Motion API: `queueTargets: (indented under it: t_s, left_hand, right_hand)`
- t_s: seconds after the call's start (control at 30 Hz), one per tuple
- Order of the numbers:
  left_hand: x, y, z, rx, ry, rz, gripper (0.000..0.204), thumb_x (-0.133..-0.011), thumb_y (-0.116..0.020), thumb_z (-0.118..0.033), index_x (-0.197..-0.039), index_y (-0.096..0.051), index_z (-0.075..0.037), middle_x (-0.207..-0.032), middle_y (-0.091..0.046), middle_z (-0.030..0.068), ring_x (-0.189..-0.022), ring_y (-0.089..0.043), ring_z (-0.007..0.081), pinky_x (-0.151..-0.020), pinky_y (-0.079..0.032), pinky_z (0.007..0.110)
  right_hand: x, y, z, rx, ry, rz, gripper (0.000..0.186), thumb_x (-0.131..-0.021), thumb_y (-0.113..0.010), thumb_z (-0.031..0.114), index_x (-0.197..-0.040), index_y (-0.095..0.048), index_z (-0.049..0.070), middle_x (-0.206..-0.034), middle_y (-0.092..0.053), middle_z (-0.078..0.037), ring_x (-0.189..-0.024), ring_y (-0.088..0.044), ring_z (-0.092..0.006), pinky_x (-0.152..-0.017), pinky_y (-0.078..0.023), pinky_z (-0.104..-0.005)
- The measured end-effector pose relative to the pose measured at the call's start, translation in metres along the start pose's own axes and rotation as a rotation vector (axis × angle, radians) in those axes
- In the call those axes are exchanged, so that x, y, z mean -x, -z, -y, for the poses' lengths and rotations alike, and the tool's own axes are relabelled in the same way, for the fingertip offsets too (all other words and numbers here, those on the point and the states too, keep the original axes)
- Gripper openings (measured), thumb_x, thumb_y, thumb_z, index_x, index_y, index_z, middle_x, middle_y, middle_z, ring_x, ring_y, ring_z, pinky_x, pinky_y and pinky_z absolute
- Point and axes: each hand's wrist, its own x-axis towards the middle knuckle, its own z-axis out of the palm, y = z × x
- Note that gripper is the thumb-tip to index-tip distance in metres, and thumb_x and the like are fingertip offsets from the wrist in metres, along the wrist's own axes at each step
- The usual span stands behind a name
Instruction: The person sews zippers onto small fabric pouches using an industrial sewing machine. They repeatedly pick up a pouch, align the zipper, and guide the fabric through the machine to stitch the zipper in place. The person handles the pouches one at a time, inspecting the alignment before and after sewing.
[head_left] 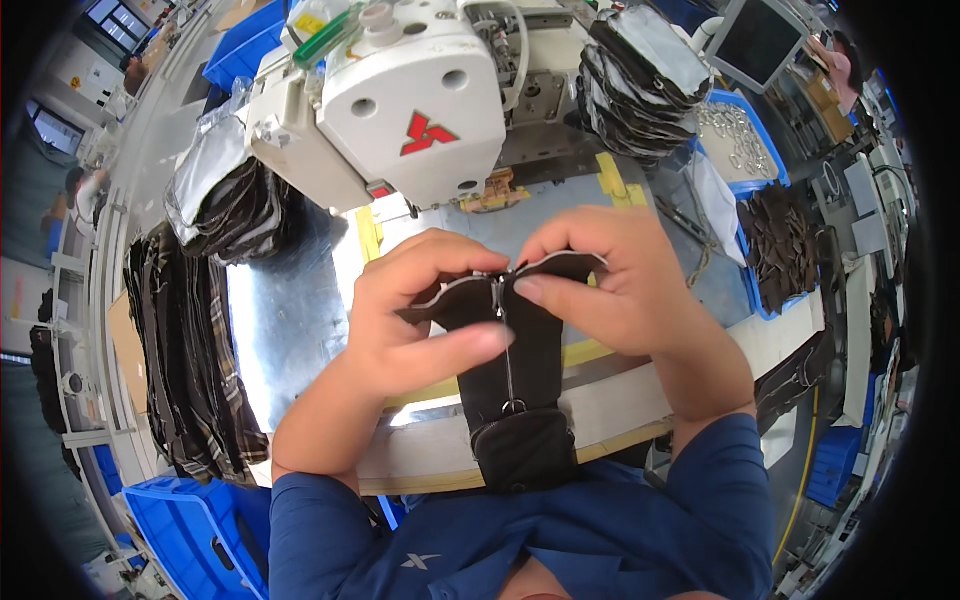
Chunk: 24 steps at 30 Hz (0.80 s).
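At the lower left, a blue bin (190, 540) stands below the bench (625, 405); its contents cannot be made out. Farther up, another blue bin (235, 50) sits behind the white sewing machine (415, 110). On the right, a blue tray (768, 135) holds many small metal pieces (733, 135), and a nearer blue tray (750, 280) is heaped with dark brown fabric pieces (780, 240).

The left forearm angles up from the lower edge; the left hand (405, 320) turns inward, its fingers and thumb gripping the left flap of a dark fabric piece (535, 365). This piece lies in the middle, in front of the machine, its pouch-like lower end at the bench's near edge. The right hand (610, 275) bends inward from a raised forearm, fingers and thumb pinching the right flap.
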Motion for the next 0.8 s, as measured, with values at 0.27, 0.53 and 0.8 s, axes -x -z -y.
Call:
queueTargets:
  t_s: [0.27, 0.53, 0.8]
  left_hand:
    - [0.004, -0.009, 0.007, -0.105, 0.277, -0.175, 0.015, -0.091, -0.089, -0.010, -0.099, -0.081, -0.001, -0.087, -0.078, 0.0057, -0.080, -0.069, 0.0093, -0.071, -0.054, 0.028]
    - [-0.015, 0.001, 0.059, 0.343, 0.534, -0.239, 0.024, -0.092, -0.086, -0.008, -0.108, -0.075, 0.006, -0.097, -0.078, 0.0091, -0.084, -0.072, 0.0152, -0.078, -0.059, 0.032]
    - [-0.016, -0.011, 0.089, -0.087, 0.674, -0.115, 0.045, -0.089, -0.085, -0.007, -0.129, -0.068, 0.008, -0.105, -0.080, 0.0185, -0.091, -0.077, 0.0241, -0.084, -0.061, 0.037]
  right_hand:
    - [0.000, -0.011, -0.010, -0.160, -0.215, 0.029, 0.019, -0.093, -0.081, 0.015, -0.103, -0.075, 0.000, -0.085, -0.076, -0.004, -0.075, -0.068, -0.0078, -0.064, -0.052, -0.0276]
    - [-0.008, -0.028, -0.055, -0.265, -0.389, -0.035, 0.023, -0.098, -0.074, 0.016, -0.110, -0.076, -0.003, -0.091, -0.078, -0.005, -0.082, -0.071, -0.0082, -0.072, -0.058, -0.0305]
    - [0.011, -0.030, -0.124, 0.183, -0.579, -0.051, 0.034, -0.095, -0.079, 0.028, -0.091, -0.073, -0.006, -0.085, -0.074, -0.023, -0.073, -0.073, -0.0325, -0.071, -0.056, -0.0435]
